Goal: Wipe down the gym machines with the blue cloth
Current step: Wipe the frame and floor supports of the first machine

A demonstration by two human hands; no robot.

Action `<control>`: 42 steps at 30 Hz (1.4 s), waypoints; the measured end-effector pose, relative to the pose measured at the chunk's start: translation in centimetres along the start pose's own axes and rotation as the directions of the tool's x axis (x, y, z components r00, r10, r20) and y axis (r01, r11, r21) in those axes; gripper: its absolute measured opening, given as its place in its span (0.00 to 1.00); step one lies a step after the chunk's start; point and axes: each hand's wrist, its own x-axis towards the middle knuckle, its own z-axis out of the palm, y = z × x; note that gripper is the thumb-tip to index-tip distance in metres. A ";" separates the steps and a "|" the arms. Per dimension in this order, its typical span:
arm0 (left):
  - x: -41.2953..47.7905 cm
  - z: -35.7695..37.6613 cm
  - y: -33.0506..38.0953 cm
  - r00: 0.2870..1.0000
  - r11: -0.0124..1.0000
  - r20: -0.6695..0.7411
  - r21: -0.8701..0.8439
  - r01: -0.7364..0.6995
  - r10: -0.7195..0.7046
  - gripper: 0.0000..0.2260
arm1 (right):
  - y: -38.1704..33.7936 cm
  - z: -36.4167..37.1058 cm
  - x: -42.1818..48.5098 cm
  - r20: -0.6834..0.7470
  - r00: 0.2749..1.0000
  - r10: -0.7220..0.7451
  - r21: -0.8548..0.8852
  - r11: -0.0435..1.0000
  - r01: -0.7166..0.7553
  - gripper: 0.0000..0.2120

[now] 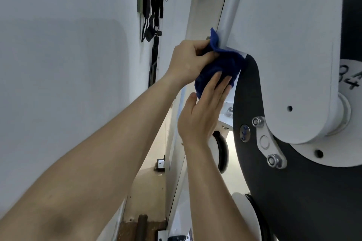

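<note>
Wall (58, 64): a pale wall is seen left of the grip.
Gym machine (284, 45): a big white machine is seen right of the grip.
Black round part (248, 94): it is found just below and right of the grip.
Right hand (201, 111): straight fingers are pressed flat on the cloth, below the grip.
Left hand (188, 60): the cloth's top is held in curled fingers.
Blue cloth (221, 64): it is bunched against the machine's white edge, between both hands.
Straps (146, 2): black straps are hung on the wall, up and left of the grip.

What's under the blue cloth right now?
Around the blue cloth show the white frame and black panel. The left hand grips it, right hand presses it; the surface beneath is hidden.
</note>
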 end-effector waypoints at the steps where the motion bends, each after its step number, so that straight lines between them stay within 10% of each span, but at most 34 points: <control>1: 0.5 -0.2 0.6 1.000 1.000 -0.004 0.014 -0.019 0.019 0.12 | -0.6 0.0 0.9 -0.018 1.000 0.000 0.012 1.000 0.000 0.35; 11: -3.6 0.0 -2.8 0.982 0.991 0.153 0.090 0.099 -0.112 0.13 | 0.3 -1.1 -2.6 0.036 0.992 0.124 -0.117 0.986 -0.119 0.34; 18: 0.6 0.7 1.0 0.997 0.996 -0.062 0.078 -0.031 0.035 0.18 | -2.1 -1.3 3.2 0.001 0.996 0.090 0.164 0.982 -0.089 0.33; 25: -4.8 0.9 -3.5 0.987 0.989 0.052 0.025 0.148 -0.149 0.04 | 1.1 -1.8 -2.2 0.080 0.995 0.061 0.069 0.995 -0.066 0.33; 32: -8.5 1.9 -4.8 0.965 0.964 0.048 -0.048 0.261 -0.259 0.11 | 0.7 -4.1 -3.7 0.140 0.983 0.117 0.071 0.989 -0.127 0.29; 42: -9.4 2.9 -5.5 0.977 0.977 0.021 0.022 0.213 -0.213 0.05 | 1.0 -3.8 -4.9 0.141 0.967 0.211 0.100 0.969 -0.226 0.30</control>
